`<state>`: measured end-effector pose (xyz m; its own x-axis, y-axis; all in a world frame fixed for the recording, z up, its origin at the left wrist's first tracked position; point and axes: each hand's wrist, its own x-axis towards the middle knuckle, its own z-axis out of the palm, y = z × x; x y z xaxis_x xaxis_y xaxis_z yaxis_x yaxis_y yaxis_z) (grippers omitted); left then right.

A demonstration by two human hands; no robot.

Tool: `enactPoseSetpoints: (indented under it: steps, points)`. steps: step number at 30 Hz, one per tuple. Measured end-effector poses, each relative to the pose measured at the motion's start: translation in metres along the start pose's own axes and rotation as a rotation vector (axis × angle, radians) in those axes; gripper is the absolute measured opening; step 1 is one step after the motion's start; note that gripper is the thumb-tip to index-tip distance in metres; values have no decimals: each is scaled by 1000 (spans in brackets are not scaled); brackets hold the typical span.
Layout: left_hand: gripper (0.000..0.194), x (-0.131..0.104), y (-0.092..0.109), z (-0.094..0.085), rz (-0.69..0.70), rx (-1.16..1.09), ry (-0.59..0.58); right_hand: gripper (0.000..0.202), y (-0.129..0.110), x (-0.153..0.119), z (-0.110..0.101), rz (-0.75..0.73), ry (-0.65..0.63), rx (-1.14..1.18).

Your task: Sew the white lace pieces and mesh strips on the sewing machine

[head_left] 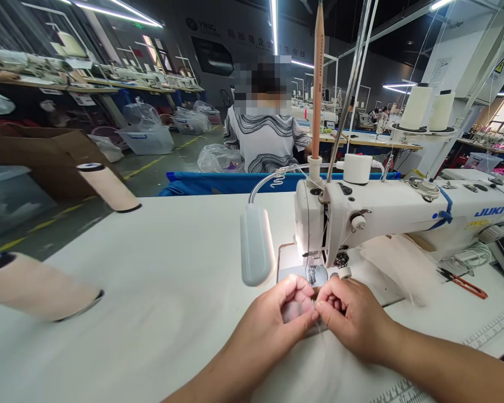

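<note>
In front of the needle area of a white sewing machine (386, 207), my left hand (292, 308) and my right hand (353, 316) meet, fingertips nearly touching. Both are closed in a pinch, thumbs against bent fingers. Whatever sits between the fingertips is too small and pale to name; a faint whitish strand seems to hang below them. The presser foot (313, 274) is just behind my hands and partly hidden by them. To the left of the needle hangs a grey lamp (255, 246), lit along its right side.
Two cones of pale thread (109, 187) stand on the left of the white table (172, 268). Orange-handled thread snips (462, 282), sheer pale fabric (397, 266) and a clear ruler (493, 324) lie to the right. A pencil (318, 84) stands upright on the machine. Beyond sits a person (269, 140).
</note>
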<state>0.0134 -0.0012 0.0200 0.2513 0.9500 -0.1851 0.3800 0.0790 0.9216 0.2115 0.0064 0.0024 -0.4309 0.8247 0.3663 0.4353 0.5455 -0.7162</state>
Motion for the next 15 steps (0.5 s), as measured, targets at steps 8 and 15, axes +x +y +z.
enactPoseSetpoints:
  steps: [8, 15]
  points:
    - [30, -1, 2, -3, 11, 75, -36, 14, 2, 0, -1, 35, -45, -17]
    - [33, 2, -1, -4, 205, 428, 62, 18, 1, 4, 2, 50, -54, -90]
